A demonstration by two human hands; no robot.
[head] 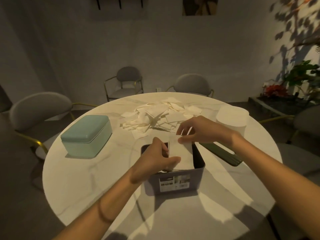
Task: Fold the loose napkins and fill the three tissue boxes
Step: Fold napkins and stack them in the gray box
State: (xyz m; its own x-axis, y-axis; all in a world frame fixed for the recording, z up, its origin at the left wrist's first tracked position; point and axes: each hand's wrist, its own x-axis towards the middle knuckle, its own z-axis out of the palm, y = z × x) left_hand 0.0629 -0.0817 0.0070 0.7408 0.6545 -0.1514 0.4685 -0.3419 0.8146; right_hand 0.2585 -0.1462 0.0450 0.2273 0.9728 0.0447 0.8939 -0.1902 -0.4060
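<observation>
Filling is the step in hand: a stack of folded white napkins (180,156) stands in the open grey tissue box (174,181) at the near middle of the round white table (90,187). The left hand (155,160) grips the near left side of the stack, thumb laid across its top, while the right hand (199,130) pinches the stack's far upper edge between thumb and fingertips. The hands are apart, one at each end of the same stack. A dark green lid (223,153) lies just right of the box, probably its cover. Beyond, a heap of loose napkins (155,116) is not yet folded, a closed pale green tissue box (88,134) sits to the left, and a round white container (231,118) stands far right. Next, I judge, the stack needs pressing down level inside the box, then more napkins from the heap must be folded.
</observation>
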